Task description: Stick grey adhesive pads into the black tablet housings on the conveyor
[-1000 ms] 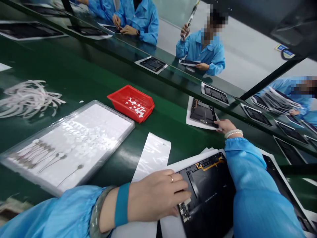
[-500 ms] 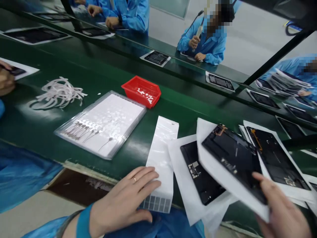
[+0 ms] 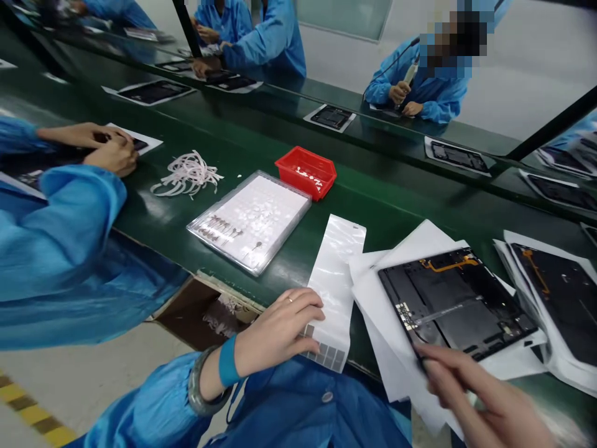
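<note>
My left hand point(image 3: 284, 330) lies with fingers stretched out on a white strip of backing paper point(image 3: 333, 274). Grey square stickers point(image 3: 326, 356) line the strip's near end, partly under my fingers. To the right, a black tablet housing point(image 3: 452, 305) with an orange flex cable rests on white paper sheets point(image 3: 389, 367), slightly askew. My right hand point(image 3: 480, 398) pinches the housing's near left edge between thumb and fingers. Its lower part is blurred.
A clear-edged tray point(image 3: 275, 218) holds small white pieces and thin dark-tipped parts. Behind it stands a red bin point(image 3: 305, 174), with curled white strips point(image 3: 189, 174) to the left. Another housing point(image 3: 559, 298) lies at right. A co-worker's hands point(image 3: 109, 146) work at left.
The view has swung left, showing more of the neighbouring co-worker. The housing in my right hand has turned and come down flatter on the papers. My left hand stays on the strip.
</note>
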A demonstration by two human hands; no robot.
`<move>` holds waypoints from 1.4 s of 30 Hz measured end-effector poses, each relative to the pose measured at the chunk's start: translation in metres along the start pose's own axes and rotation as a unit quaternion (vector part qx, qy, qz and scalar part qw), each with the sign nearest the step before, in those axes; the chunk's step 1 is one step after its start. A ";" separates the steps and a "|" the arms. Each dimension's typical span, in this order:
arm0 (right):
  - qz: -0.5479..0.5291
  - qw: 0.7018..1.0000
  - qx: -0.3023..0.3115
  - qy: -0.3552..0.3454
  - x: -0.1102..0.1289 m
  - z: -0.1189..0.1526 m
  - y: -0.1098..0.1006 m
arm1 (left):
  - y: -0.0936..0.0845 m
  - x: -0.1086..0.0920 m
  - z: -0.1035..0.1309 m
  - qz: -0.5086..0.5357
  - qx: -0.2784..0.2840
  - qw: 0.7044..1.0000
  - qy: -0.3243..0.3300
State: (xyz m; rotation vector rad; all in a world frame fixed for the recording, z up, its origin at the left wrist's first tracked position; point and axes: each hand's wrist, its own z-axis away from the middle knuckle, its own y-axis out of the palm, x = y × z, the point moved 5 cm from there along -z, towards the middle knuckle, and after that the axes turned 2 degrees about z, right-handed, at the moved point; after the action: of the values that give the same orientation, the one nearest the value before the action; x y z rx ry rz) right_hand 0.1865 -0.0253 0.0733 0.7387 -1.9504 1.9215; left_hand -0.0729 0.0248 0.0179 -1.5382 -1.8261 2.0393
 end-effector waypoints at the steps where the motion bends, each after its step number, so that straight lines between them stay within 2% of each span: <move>1: -0.013 0.998 0.035 -0.059 0.020 -0.009 0.012 | 0.000 0.001 -0.001 0.007 -0.002 1.000 -0.009; 2: -0.022 0.992 0.062 -0.110 0.039 -0.017 0.024 | -0.001 0.002 -0.002 0.012 -0.002 1.000 -0.019; 4: -0.016 0.981 0.092 -0.167 0.066 -0.032 0.043 | -0.003 0.004 -0.008 0.011 -0.004 0.999 -0.034; 8: 0.073 0.975 0.108 -0.182 0.086 -0.062 0.065 | -0.007 0.006 -0.030 -0.016 0.020 0.999 -0.033; 12: 0.166 0.959 0.125 -0.195 0.091 -0.082 0.075 | -0.006 0.010 -0.046 -0.054 0.060 0.996 -0.035; 19: 0.252 0.939 0.142 -0.184 0.094 -0.092 0.080 | -0.004 0.011 -0.051 -0.047 0.061 0.996 -0.039; 25: 0.258 0.927 0.165 -0.217 0.096 -0.093 0.082 | -0.002 0.012 -0.057 -0.039 0.078 0.996 -0.026; 30: 0.180 0.947 0.141 -0.224 0.095 -0.087 0.076 | 0.000 0.013 -0.057 -0.030 0.091 0.995 -0.026; 33: 0.049 0.975 0.112 -0.183 0.080 -0.080 0.051 | -0.006 0.010 -0.056 -0.017 0.123 0.992 -0.024; 36: -0.089 0.991 0.025 -0.095 0.039 -0.077 0.011 | -0.016 0.005 -0.062 0.002 0.143 0.990 -0.009; 39: -0.126 0.991 -0.055 0.005 -0.012 -0.077 -0.014 | -0.025 -0.008 -0.080 -0.004 0.097 0.993 0.061; 42: -0.120 0.987 -0.076 0.072 -0.043 -0.076 -0.014 | -0.022 -0.029 -0.100 -0.042 0.015 0.984 0.171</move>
State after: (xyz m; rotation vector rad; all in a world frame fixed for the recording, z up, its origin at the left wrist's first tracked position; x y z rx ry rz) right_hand 0.2193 0.0566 0.0651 0.7332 -1.8065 1.6198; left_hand -0.0066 0.0909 0.0680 -1.6488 -1.6882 1.6356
